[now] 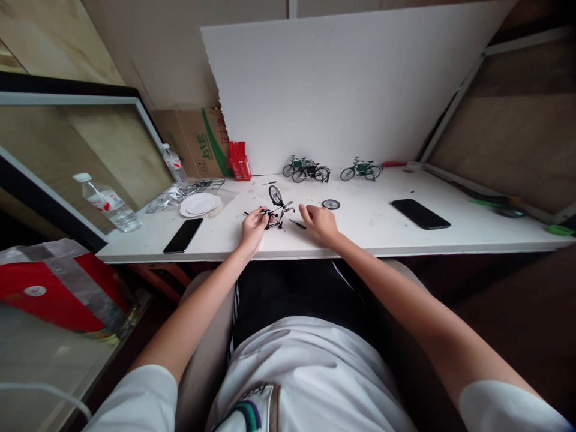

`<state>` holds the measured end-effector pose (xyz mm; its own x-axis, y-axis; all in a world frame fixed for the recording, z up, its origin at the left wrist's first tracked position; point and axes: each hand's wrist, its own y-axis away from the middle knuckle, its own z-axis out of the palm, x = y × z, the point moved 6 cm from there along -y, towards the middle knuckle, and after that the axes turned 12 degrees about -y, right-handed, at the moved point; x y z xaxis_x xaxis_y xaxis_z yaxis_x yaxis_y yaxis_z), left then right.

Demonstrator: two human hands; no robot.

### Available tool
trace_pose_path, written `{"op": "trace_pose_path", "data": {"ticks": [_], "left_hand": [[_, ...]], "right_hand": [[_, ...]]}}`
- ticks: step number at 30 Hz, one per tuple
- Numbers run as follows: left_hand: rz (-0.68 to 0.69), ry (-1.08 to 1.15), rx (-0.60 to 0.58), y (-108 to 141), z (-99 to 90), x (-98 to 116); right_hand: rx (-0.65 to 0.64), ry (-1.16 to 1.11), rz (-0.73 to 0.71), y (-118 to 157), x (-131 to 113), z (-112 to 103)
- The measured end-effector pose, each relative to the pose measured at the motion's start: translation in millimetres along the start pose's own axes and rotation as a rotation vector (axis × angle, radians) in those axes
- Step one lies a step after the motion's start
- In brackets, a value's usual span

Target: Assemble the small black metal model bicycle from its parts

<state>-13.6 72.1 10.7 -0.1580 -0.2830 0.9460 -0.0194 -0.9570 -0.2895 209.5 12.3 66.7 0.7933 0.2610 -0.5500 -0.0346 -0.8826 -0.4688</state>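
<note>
My left hand grips a black model bicycle by its rear part, just above the table's front area. One spoked wheel is on it and points up and away from me. To the right of the bicycle, my right hand is curled with the fingers closed; what they hold, if anything, is hidden. A thin dark rod-like tool lies beside that hand's lower edge. Just beyond the right hand, a loose spoked wheel lies flat on the white table.
Several assembled model bicycles stand at the back before a white board. Phones lie at left and right. White round lids, plastic-wrapped parts, a water bottle and a red box occupy the left.
</note>
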Motion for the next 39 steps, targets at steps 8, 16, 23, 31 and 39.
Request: {"op": "trace_pose_path", "data": {"ticks": [8, 16, 23, 31, 39], "left_hand": [[-0.031, 0.019, -0.021, 0.8, -0.6, 0.3], [-0.046, 0.035, -0.005, 2.6, 2.0, 4.8], [-0.096, 0.033, -0.009, 4.8, 3.3, 5.5], [-0.096, 0.022, -0.039, 7.2, 6.3, 8.4], [-0.106, 0.036, -0.04, 6.3, 5.8, 7.6]], "right_hand": [[-0.324, 0.039, 0.043, -11.6, 22.3, 2.8], [-0.253, -0.073, 0.005, -21.1, 46.3, 11.5], [-0.237, -0.618, 0.022, -20.4, 36.4, 10.1], [-0.186, -0.737, -0.142, -2.6, 7.8, 20.4], [-0.139, -0.704, -0.128, -1.2, 5.8, 15.6]]}}
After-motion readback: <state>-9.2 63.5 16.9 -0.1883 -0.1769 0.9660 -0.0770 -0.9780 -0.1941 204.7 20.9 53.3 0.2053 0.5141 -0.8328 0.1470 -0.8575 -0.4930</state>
